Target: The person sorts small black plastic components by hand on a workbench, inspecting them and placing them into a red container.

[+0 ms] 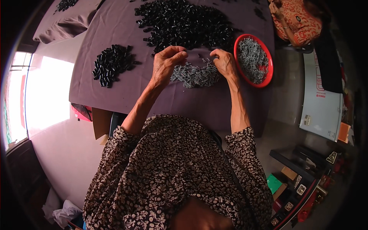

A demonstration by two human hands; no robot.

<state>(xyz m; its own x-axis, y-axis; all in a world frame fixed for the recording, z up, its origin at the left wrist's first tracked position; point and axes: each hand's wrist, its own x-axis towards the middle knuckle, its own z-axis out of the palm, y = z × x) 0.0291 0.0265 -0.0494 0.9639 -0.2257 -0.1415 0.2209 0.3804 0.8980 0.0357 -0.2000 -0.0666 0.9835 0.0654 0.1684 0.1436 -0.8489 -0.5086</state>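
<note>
My left hand (165,64) is closed in a pinch above the table, at the left end of a small heap of grey screw-like pins (195,75). Something dark shows at its fingertips, too small to name. Across the heap, my right hand (225,64) is also closed, thumb and forefinger together; what it grips, if anything, cannot be made out. Beyond both hands spreads a large pile of short black pieces (184,27). A smaller black pile (112,64) lies left of my left hand. Beside my right hand sits a red basin (271,63) holding more grey pins (251,57).
A purplish cloth covers the table (149,103), its near edge in front of my body. Another person in an orange patterned top (297,23) sits at the far right. On the right stand a pale box (322,103) and a dark rack (295,168).
</note>
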